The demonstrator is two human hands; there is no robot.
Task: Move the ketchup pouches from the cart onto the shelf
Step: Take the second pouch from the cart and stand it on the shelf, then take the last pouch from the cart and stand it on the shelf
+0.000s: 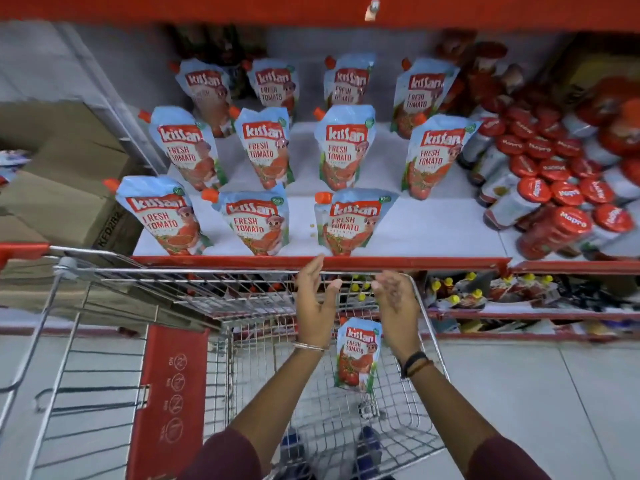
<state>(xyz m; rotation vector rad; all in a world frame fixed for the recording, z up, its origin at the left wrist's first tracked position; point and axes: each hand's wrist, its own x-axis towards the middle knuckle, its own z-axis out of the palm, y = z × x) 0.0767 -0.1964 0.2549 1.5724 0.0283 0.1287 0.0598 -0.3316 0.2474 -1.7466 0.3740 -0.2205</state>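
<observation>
Hovering just below the shelf (433, 263) front edge, I see my left hand (313, 306) and right hand (394, 306) both spread, palms facing, holding nothing. Between them, lower down, one ketchup pouch (358, 355) stands in the cart (242, 306) near its far wire wall. Eleven pouches stand on the shelf in rows; open room lies at the front right corner, beside the front-row pouch (353, 221). Red-lidded jars (568, 220) crowd the right edge. Cardboard boxes (69, 202), I think, sit left.
</observation>
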